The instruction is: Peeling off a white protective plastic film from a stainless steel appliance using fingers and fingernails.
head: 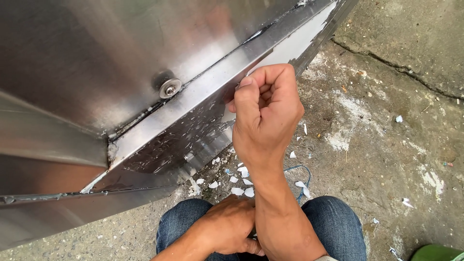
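My right hand (266, 111) is clenched in a fist against the lower flange of a stainless steel panel (96, 53). Its thumb and forefinger pinch the torn edge of the white protective film (295, 46) that still covers the flange's upper stretch. The bare metal below the hand shows streaks and residue. My left hand (227, 227) rests low on my knee in blue jeans (333, 227), touching my right forearm and holding nothing.
A round screw head (170, 89) sits on the panel above the seam. Several white film scraps (241, 186) and a thin blue cord (302, 170) lie on the cracked concrete ground (386, 145). A green object (435, 252) shows at the bottom right corner.
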